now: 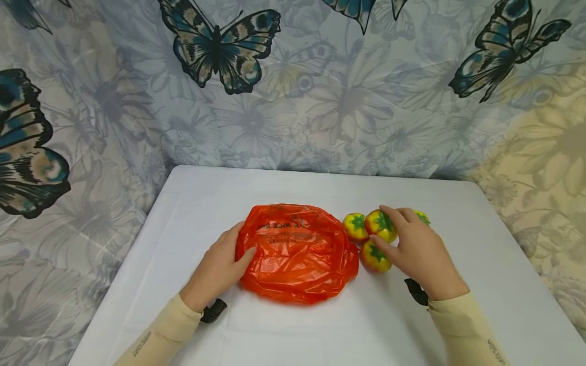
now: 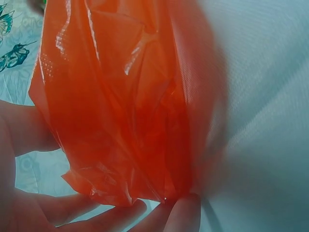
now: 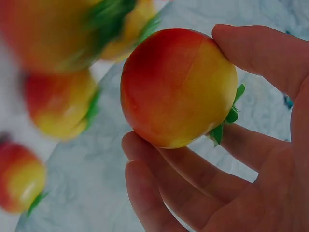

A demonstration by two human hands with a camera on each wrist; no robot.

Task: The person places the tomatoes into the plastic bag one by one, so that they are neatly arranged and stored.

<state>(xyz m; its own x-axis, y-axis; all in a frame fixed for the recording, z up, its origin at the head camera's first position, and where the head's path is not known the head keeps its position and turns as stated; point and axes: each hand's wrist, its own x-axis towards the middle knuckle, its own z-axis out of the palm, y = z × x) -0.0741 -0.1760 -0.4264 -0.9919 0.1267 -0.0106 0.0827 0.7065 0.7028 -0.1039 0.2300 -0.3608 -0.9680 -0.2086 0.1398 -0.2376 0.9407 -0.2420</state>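
1. On the left, from a cream sleeve (image 1: 157, 325), the person's left hand (image 1: 220, 267) is holding the near end of a red plastic bag (image 1: 297, 254); its grip is pinching that edge, thumb lying on top.
2. In the middle, the bag is lying crumpled on the white bench (image 1: 197, 193), dark lettering showing across it.
3. Just right of the bag, a yellow fruit (image 1: 355, 226) with green leaves and a red-and-yellow fruit (image 1: 375, 255) are sitting close together.
4. Further right, the right hand (image 1: 423, 249) is gripping another leafy fruit (image 3: 178, 89) between thumb and fingers.
5. Past that hand, one more fruit (image 1: 421, 217) is peeking out, mostly hidden.
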